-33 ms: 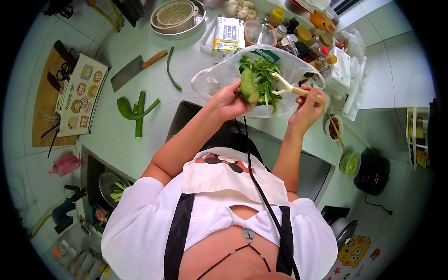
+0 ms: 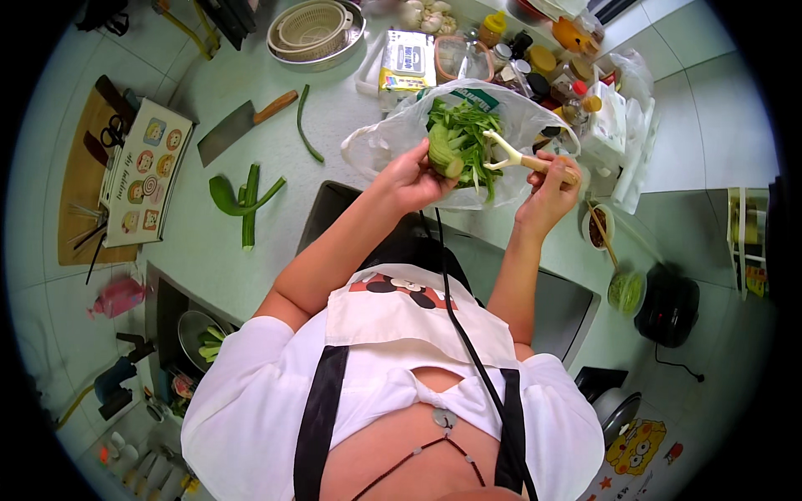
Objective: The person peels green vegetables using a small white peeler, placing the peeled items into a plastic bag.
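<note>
Green vegetable piece (image 2: 444, 154): raised above the open plastic bag (image 2: 378, 144), just beyond the sink's (image 2: 332, 203) far edge
Left hand (image 2: 412, 177): fingers pinched around the piece's near end
Right hand (image 2: 551, 190): wrapped around the handle of a Y-shaped peeler (image 2: 526, 160), forked head pointing left toward the piece
Bag contents: leafy greens (image 2: 474, 125)
Counter (image 2: 188, 204), left of the sink: crossed green stalks (image 2: 250, 204), then a cleaver (image 2: 236, 129)
Counter's far right corner: jars (image 2: 541, 60)
</note>
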The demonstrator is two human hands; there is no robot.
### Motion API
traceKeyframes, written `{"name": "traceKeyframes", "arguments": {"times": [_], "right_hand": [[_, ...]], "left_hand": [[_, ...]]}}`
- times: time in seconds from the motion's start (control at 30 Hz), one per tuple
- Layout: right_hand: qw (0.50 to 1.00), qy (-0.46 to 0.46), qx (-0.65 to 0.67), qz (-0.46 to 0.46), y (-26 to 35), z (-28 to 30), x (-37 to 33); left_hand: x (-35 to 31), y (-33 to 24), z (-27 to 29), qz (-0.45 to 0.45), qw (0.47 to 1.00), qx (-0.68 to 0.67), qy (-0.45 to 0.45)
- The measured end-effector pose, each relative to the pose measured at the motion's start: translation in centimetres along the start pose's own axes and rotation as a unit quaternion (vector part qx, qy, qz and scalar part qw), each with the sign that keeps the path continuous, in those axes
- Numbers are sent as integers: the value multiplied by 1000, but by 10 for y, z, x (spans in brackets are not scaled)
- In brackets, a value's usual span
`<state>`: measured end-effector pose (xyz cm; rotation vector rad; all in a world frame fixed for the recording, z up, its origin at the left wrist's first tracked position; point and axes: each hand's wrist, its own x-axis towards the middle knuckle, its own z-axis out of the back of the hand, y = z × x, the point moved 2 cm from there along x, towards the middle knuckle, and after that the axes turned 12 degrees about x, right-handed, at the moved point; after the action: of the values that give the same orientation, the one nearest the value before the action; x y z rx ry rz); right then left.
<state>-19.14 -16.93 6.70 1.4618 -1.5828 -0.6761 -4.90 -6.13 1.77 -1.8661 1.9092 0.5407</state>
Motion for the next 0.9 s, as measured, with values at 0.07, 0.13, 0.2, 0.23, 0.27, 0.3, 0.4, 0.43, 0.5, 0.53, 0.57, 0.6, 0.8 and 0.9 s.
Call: {"name": "traceKeyframes", "arguments": {"times": [0.07,0.13,0.2,0.23,0.27,0.3,0.4,0.43,0.5,0.53,0.57,0.6,0.8,0.9], "right_hand": [[998,28,32,-52,-3,1,2],[993,54,61,-88,-8,-3,8],[989,67,69,-110,-9,-13,11],[987,73,73,-120,-10,-17,12],[984,85,73,-141,-11,-22,13],[984,82,74,-141,-10,-28,12],[982,94,72,-145,-7,-47,6],[981,112,70,-140,-7,-51,5],[978,148,65,-132,-8,-57,4],[977,150,58,-137,-7,-60,3],[977,158,54,-134,-7,-61,3],[976,166,50,-131,-8,-62,4],[974,173,43,-143,-17,-64,9],[970,176,39,-160,-24,-64,13]], "left_hand": [[5,0,4,-9,999,19,-34],[5,0,6,-15,998,38,-49],[0,1,4,-20,997,55,-45],[0,1,5,-9,997,70,-22],[1,1,11,1,997,82,0],[3,1,14,11,995,95,22],[8,2,19,-6,990,137,20],[9,4,20,-19,988,152,-3],[8,9,12,-45,982,179,-49],[11,12,13,-42,983,174,-36],[13,14,13,-42,984,169,-22],[15,15,13,-41,985,165,-9],[23,17,12,-13,991,129,-25],[25,17,12,-33,989,141,-38]]}}
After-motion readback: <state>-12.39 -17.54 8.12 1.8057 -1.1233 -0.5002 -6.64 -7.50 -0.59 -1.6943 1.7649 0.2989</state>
